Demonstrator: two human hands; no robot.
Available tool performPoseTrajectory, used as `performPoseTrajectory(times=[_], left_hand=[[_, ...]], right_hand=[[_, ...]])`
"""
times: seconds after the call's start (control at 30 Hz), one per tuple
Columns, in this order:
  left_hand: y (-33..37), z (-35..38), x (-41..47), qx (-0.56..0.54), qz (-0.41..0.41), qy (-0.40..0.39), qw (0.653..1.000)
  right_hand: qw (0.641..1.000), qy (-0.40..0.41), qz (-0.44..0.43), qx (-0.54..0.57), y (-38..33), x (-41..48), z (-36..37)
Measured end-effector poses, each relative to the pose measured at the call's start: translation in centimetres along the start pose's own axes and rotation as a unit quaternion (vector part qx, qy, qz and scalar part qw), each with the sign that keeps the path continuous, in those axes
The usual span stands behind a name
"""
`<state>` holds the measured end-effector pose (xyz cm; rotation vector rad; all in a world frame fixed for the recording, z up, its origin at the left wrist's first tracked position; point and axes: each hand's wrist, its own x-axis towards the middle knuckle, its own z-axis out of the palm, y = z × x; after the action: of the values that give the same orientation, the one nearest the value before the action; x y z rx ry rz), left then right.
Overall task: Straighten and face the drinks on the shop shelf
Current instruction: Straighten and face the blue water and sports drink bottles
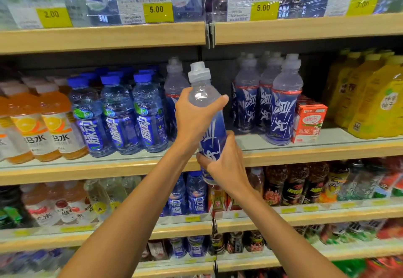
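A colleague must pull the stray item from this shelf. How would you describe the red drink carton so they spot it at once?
Find the wooden shelf just below the 5.00 price tags. On it, the red carton stands between the blue-labelled grey-capped bottles and the yellow bottles on the right. It is the only box there, shorter than every bottle beside it.

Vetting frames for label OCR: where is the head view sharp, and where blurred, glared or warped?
Head view: the bottle in the left hand and right hand is sharp, as are middle-shelf labels; the 3.00 tag at top right is streaked by blur; lower-shelf drinks are smeared; yellow bottles at right lean, likely lens distortion.
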<state>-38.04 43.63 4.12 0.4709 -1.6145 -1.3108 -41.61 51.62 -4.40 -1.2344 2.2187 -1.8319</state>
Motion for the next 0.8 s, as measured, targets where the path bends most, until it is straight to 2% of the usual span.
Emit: performPoseTrajectory(times=[0.1, 0.2, 0.27, 0.33, 0.43, 0.47, 0.5, 0.6, 0.67, 0.73, 0.8], left_hand=[[0.6, -0.6, -0.1, -0.037, -0.022, 0.023, 0.999], [1.4, -1.5, -0.1, -0.103, -0.058, -0.026, 0.993], [2.0, -2.2, 0.1, -0.166, -0.102, -0.083, 0.977], [2.6, -2.8, 0.5, -0.243, -0.149, -0.160, 0.945], [2.9, -3.1, 1.0, -0.373, -0.177, -0.293, 0.863], [2.8, -3.0, 1.0, -0.407, -0.184, -0.329, 0.832], [2.7, -2.9, 1.0, -0.433, -0.189, -0.358, 0.805], [2.0, -2.5, 0.8, -0.475, -0.194, -0.409, 0.755], [1.3, -2.3, 0.6, -0.482, -0.196, -0.414, 0.747], [0.7, -2.4, 0.5, -0.471, -0.203, -0.405, 0.757], [0.4, -2.7, 0.3, -0.407, -0.191, -0.377, 0.810]], right_hand=[[0.998, -0.047, -0.004, 0.048, -0.3, -0.4, -0.3], [0.966, -0.150, 0.052, 0.204, -0.6, -0.1, -2.0], [0.910, -0.238, 0.123, 0.316, -0.4, 0.1, -3.2], [0.842, -0.323, 0.162, 0.401, 0.1, 0.0, -3.7], [0.733, -0.424, 0.167, 0.506, 0.6, -0.2, -2.9], [0.703, -0.455, 0.161, 0.523, 0.3, -0.4, -2.4], [0.688, -0.477, 0.151, 0.526, 0.0, -0.5, -2.0], [0.698, -0.489, 0.132, 0.506, -0.5, -1.0, -1.4], [0.720, -0.472, 0.130, 0.492, -0.5, -1.2, -1.6], [0.766, -0.424, 0.143, 0.463, -0.4, -1.5, -1.9], [0.819, -0.352, 0.163, 0.424, -0.4, -1.9, -2.3]])
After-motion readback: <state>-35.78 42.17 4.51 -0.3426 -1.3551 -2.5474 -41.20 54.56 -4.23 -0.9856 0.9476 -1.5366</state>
